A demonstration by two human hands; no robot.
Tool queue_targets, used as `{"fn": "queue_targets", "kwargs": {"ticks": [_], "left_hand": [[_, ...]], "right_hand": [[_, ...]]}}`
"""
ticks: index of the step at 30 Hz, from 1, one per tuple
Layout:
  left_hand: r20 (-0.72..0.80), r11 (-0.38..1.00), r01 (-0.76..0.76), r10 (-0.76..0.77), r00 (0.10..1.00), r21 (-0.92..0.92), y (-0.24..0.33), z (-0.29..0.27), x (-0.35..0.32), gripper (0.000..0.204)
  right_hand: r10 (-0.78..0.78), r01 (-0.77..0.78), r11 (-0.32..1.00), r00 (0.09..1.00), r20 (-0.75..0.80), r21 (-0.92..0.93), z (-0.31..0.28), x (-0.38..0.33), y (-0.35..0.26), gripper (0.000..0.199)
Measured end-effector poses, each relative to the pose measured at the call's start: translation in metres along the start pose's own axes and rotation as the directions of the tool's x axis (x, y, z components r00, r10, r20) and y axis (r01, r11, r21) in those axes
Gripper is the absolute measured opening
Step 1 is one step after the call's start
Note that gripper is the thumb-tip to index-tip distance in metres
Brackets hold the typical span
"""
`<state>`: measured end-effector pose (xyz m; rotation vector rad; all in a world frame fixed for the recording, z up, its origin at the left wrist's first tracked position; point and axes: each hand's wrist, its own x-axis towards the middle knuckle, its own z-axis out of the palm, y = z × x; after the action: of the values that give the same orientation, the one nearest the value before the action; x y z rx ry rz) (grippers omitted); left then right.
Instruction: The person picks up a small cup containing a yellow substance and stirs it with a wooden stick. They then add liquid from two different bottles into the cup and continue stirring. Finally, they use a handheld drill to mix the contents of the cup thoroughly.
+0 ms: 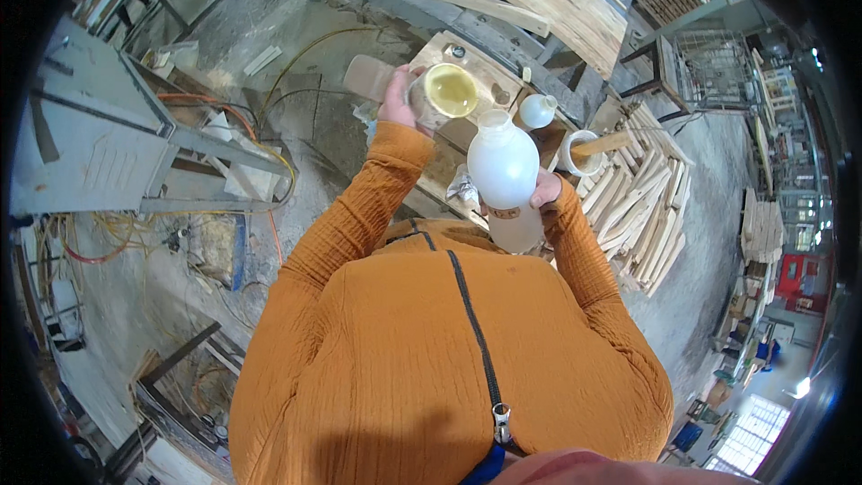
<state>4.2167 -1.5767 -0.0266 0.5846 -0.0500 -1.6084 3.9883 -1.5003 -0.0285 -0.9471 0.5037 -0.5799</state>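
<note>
My left hand (398, 101) is closed round the side of a round cup (452, 90) with pale yellow liquid inside. Close to it on the right, my right hand (546, 189) grips a translucent white plastic bottle (503, 166) by its lower part. The bottle's neck has no cap on it and lies just below and right of the cup's rim; the two look apart. A smaller white bottle (537, 111) stands beyond the big one. Beside that is a white pot (575, 162) with a flat wooden stick (603, 144) in it.
Under my hands is a wooden work surface (480, 58) with a small dark round object (458, 51). A pile of wood strips (642, 189) lies to the right. Wide planks (548, 0) rest at the far side. At left stand a grey machine (99, 117) and loose hoses (287, 171).
</note>
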Motion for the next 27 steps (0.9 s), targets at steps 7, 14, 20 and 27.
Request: {"fn": "queue_targets", "kwargs": {"ticks": [7, 14, 20, 27], "left_hand": [[-0.147, 0.995, 0.015, -0.001, 0.989, 0.098, 0.014, -0.048, -0.003, 0.033], [-0.246, 0.995, 0.03, -0.004, 0.969, 0.1, 0.025, -0.078, -0.014, 0.03], [-0.316, 0.987, 0.149, -0.123, 0.941, 0.058, 0.023, -0.095, -0.028, 0.026], [-0.437, 0.972, 0.127, -0.03, 0.899, 0.195, 0.037, -0.108, -0.049, 0.027]], "right_hand": [[-0.42, 0.222, 0.873, 0.794, -0.44, -0.433, -0.041, -0.052, 0.0, 0.074], [-0.763, 0.152, 0.645, 0.188, -0.619, -0.749, -0.098, -0.045, 0.007, 0.073], [-0.736, 0.025, 0.671, -0.098, -0.67, -0.741, -0.151, -0.017, 0.053, 0.079], [-0.698, -0.5, 0.656, -0.119, -0.706, -0.565, -0.142, -0.011, 0.109, 0.061]]}}
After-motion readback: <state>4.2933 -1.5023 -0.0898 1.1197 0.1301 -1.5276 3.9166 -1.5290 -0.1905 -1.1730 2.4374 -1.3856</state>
